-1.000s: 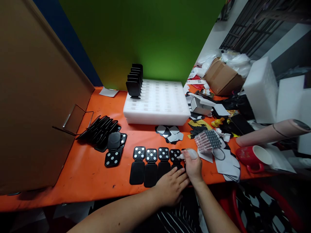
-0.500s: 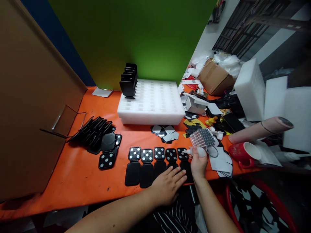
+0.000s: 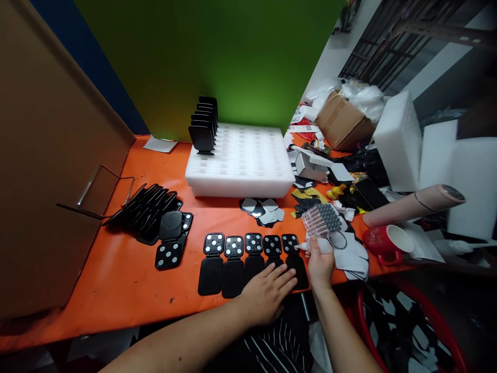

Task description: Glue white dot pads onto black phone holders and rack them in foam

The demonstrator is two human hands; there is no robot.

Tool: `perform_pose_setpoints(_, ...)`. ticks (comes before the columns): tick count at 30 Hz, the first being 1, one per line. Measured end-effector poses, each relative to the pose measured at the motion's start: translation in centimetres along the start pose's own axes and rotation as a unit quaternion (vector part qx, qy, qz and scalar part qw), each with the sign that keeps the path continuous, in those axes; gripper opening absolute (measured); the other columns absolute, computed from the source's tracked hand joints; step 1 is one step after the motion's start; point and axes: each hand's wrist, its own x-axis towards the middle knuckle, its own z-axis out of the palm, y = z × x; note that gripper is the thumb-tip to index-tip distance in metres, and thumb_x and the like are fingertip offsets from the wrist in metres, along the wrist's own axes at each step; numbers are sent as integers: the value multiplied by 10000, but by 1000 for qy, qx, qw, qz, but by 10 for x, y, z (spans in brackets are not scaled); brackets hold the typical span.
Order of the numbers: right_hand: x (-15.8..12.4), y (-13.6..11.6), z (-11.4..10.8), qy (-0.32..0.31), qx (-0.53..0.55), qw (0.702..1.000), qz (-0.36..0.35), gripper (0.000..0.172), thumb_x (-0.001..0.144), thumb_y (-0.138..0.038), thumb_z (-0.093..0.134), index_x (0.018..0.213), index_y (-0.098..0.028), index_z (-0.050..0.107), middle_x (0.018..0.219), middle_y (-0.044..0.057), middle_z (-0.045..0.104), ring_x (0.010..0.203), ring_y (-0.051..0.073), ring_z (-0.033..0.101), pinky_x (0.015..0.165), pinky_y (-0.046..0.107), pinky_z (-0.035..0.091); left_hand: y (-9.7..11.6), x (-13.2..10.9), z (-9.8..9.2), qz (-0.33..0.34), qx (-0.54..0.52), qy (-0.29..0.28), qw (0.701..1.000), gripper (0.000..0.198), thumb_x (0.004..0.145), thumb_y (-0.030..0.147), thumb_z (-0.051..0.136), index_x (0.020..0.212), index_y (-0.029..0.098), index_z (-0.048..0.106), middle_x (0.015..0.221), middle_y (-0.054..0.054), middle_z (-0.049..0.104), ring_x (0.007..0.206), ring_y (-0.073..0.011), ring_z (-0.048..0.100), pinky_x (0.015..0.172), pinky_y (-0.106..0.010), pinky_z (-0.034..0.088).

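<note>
Several open black cases [image 3: 233, 261] lie in a row near the front edge of the orange table [image 3: 116, 269], their square upper halves dotted with white. My left hand [image 3: 267, 292] lies flat with fingers spread on the lower halves of the right-hand cases. My right hand [image 3: 320, 261] grips a small white glue bottle [image 3: 314, 245], its nozzle pointing left at the rightmost case [image 3: 290, 243].
A pile of black cases [image 3: 151, 212] lies at the left. A white foam tray [image 3: 240, 163] with upright black cases [image 3: 204, 127] stands behind. Loose mirror pieces [image 3: 264, 210], a clear plastic pack [image 3: 322, 220], a red mug [image 3: 384, 244], a cardboard box [image 3: 344, 122] and foam blocks [image 3: 402, 140] crowd the right.
My right hand with the bottle has shifted right, from the fourth case to the fifth. My left hand stays flat on the cases.
</note>
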Motion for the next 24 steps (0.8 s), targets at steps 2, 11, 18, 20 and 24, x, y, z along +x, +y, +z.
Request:
perform_pose_setpoints(2, -1, -4, 0, 2, 30, 999, 14, 372, 717, -474, 564, 836, -123, 597, 737, 72, 655, 494, 114, 520, 481, 236, 435, 0, 2, -1, -5, -16, -2, 1000, 626, 821, 424, 422, 1356, 170, 217, 1430, -48, 212, 1308, -210, 159, 1068, -384, 106)
perform_pose_setpoints(11, -37, -35, 44, -178, 155, 968, 84, 351, 730, -448, 563, 895, -138, 558, 790, 76, 657, 483, 113, 525, 447, 237, 437, 1, -16, -29, -27, -44, 44, 998, 499, 840, 372, 416, 1287, 158, 359, 1340, -51, 394, 1279, -208, 249, 1074, -388, 135)
perform_pose_setpoints(18, -47, -40, 71, -220, -32, 974, -34, 373, 754, -488, 514, 812, -133, 611, 694, 78, 662, 495, 150, 549, 502, 270, 447, -16, -73, -29, -100, -27, 77, 992, 370, 883, 317, 361, 1219, 195, 456, 1287, -25, 466, 1208, -203, 385, 1036, -410, 259)
perform_pose_setpoints(20, -46, -37, 73, -213, -66, 973, -59, 379, 755, -488, 510, 826, -133, 619, 683, 82, 663, 524, 166, 566, 525, 278, 445, -19, -80, -23, -107, -27, 84, 990, 353, 888, 298, 354, 1211, 206, 464, 1280, -17, 473, 1194, -184, 407, 1019, -390, 299)
perform_pose_setpoints(24, -43, -31, 71, -204, -95, 971, -78, 397, 739, -498, 522, 838, -129, 633, 708, 97, 672, 579, 189, 591, 549, 285, 442, -20, -81, -15, -118, -27, 108, 987, 337, 885, 248, 361, 1200, 223, 476, 1272, -3, 482, 1183, -160, 421, 1007, -361, 331)
